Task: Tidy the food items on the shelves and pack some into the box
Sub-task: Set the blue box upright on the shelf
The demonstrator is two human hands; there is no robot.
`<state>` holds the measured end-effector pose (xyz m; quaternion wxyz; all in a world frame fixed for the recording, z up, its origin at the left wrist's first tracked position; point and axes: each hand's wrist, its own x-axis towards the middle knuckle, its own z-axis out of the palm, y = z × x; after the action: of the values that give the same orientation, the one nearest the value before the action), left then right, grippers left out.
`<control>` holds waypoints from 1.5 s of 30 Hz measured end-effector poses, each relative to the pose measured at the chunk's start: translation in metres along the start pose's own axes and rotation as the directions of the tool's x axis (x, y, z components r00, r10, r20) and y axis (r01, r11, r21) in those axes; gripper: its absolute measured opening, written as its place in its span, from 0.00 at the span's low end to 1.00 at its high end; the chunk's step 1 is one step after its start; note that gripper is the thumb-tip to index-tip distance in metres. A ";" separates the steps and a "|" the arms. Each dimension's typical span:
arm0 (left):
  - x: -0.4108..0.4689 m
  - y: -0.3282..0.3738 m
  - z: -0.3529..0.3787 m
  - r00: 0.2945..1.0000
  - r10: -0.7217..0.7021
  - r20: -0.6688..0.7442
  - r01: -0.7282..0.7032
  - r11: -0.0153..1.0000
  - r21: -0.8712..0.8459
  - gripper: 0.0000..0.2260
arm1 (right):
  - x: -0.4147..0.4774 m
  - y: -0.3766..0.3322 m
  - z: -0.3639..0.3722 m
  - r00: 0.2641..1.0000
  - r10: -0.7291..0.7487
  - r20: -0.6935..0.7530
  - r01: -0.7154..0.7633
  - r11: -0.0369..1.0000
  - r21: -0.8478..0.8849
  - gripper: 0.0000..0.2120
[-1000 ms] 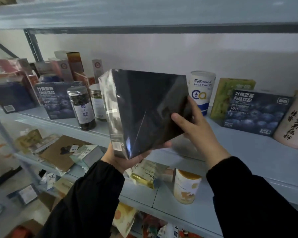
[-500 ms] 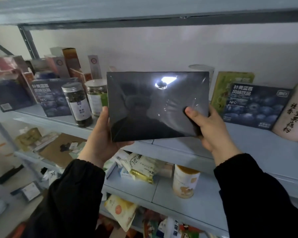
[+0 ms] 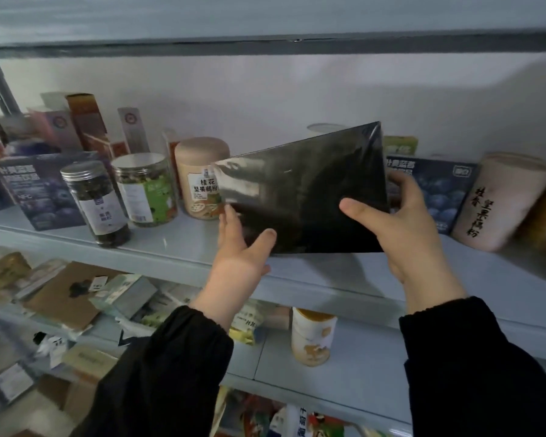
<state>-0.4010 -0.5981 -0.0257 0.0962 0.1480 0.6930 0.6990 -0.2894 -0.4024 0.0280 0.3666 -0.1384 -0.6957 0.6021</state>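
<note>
Tilted since 0.5 s ago, black box (image 3: 306,190) nears shelf (image 3: 177,244); left hand (image 3: 243,257) and right hand (image 3: 404,238) pinch its lower corners, fingers behind. Probably stiff, light; film slippery.

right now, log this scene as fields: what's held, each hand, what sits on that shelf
held item: black glossy box, tilted, top right corner highest
left hand: grips its lower left corner, thumb in front
right hand: grips its right side, thumb in front
shelf, left of box: dark jar, green-label jar, beige canister, all upright
right of box: blue carton, leaning canister
</note>
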 end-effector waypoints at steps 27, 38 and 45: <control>-0.024 0.036 -0.064 0.957 0.199 0.212 -0.168 0.974 -0.154 0.33 | -0.038 0.004 0.104 0.891 -0.082 0.446 0.065 0.996 0.053 0.25; -0.002 0.008 -0.136 0.927 0.132 0.350 -0.019 0.952 -0.307 0.47 | -0.005 0.027 0.082 0.949 0.023 0.315 0.038 0.981 -0.188 0.53; 0.003 -0.008 -0.129 0.986 0.083 0.145 -0.048 0.972 -0.230 0.25 | 0.006 0.052 0.060 0.971 0.117 0.207 -0.126 0.991 0.032 0.40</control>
<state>-0.4487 -0.7182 -0.0326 0.1422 0.2122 0.5945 0.7624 -0.3472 -0.4301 -0.0186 0.2586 -0.1099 -0.7062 0.6499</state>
